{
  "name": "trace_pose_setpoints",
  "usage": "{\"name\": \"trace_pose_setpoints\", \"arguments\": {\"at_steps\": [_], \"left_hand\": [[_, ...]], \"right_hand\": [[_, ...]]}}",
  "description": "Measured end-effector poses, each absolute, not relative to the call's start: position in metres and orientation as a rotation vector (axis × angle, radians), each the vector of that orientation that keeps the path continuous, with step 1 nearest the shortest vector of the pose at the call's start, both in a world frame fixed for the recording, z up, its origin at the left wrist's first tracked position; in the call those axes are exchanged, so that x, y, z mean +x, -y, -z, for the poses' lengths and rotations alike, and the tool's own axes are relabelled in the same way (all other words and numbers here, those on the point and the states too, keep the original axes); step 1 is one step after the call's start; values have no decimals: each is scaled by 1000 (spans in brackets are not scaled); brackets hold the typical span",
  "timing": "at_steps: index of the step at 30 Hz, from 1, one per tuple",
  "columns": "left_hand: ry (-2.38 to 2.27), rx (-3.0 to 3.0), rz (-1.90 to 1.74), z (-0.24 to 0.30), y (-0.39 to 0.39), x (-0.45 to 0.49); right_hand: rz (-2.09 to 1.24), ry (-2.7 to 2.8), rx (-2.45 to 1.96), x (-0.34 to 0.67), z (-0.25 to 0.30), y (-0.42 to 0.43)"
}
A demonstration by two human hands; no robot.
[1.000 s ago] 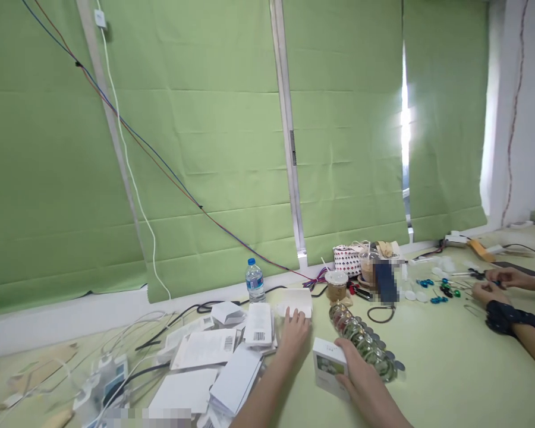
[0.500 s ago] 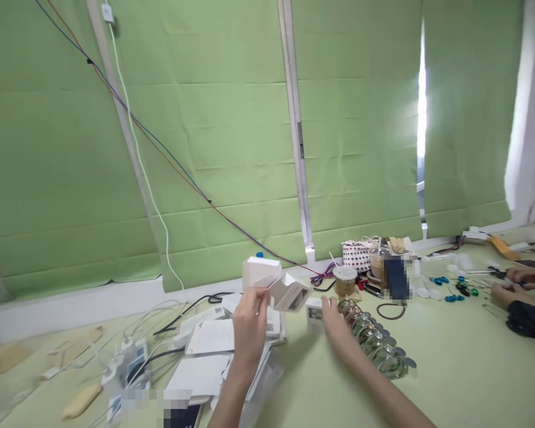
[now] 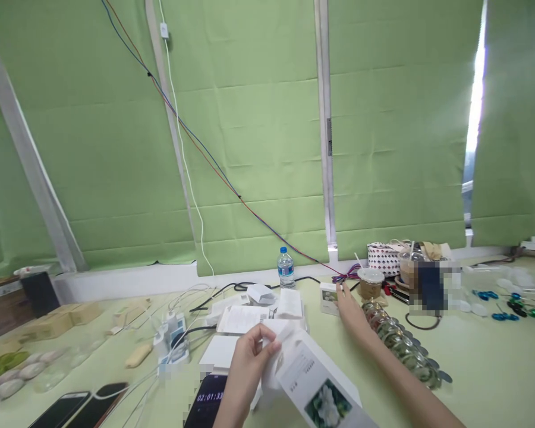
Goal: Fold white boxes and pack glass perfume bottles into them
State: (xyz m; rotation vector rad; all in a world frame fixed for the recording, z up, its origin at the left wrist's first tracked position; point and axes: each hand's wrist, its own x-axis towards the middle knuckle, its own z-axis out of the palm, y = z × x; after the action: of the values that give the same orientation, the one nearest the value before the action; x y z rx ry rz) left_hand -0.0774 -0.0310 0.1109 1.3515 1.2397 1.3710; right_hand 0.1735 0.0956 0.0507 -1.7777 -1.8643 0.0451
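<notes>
In front of the bottle [image 3: 286, 270], the left hand [image 3: 245, 370] held a flowered carton [image 3: 323, 386] in a closed pinch; right of the bottle, the right hand [image 3: 352, 315] touched a small box [image 3: 328, 299], whether gripping I couldn't tell.

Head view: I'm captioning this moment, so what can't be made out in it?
White cardboard box with a large white-flower photo: head view, lower end cut off by the bottom edge; fine print too small.
Small white rectangular box: head view, right side hidden behind the right hand.
Dark blue object: head view, outline blurred by pixelation.
</notes>
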Motion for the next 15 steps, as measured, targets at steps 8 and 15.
{"name": "trace_pose_setpoints", "arguments": {"at_steps": [8,15], "left_hand": [[-1104,1281,-1134,-85,26,-50],[-1174,1222,-1063,-54,36,-34]], "right_hand": [[-1038,1780,-813,159,-59,10],[-1405,1473,-892,156,-38,35]]}}
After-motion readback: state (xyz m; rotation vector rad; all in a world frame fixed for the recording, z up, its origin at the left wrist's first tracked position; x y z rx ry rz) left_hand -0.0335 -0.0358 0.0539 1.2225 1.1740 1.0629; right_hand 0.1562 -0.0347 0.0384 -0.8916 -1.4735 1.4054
